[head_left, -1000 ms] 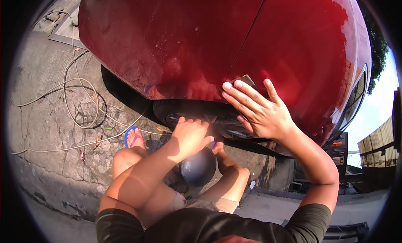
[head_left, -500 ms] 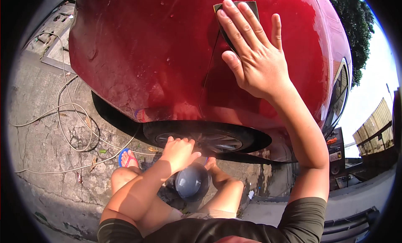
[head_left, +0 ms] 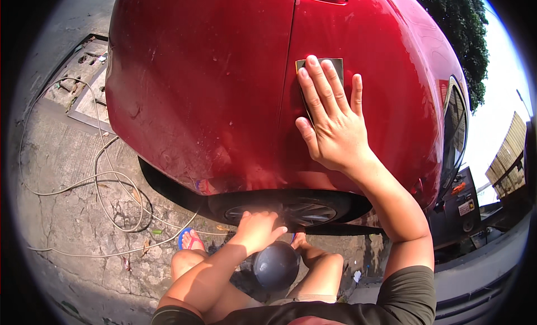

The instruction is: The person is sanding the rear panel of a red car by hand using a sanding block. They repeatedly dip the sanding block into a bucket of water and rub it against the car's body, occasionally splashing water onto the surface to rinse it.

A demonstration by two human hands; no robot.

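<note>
My right hand [head_left: 335,123] lies with fingers stretched over a dark rectangular sheet of what looks like sandpaper [head_left: 338,64]. It presses the sheet against the red car's painted body [head_left: 224,101], just right of a panel seam. The thumb sticks out to the left, and the palm hides much of the sheet. Lower down, my left hand [head_left: 258,231] hangs in front of the wheel [head_left: 307,213], thumb apart from the fingers and nothing visible in it. Its fingertips are foreshortened. Below it stands a dark round bucket [head_left: 276,266] between my legs.
A pale hose [head_left: 120,174] loops over the cracked concrete at left, running near my foot in a blue sandal [head_left: 192,240]. A slatted drain cover [head_left: 84,79] lies farther off. At right stand a dark vehicle part [head_left: 461,207] and a low wall edge [head_left: 475,260].
My right hand has slid the sheet down the panel, closer to the wheel. The view has shifted, so the car sits lower and more of its top shows. My left hand stays by the wheel.
</note>
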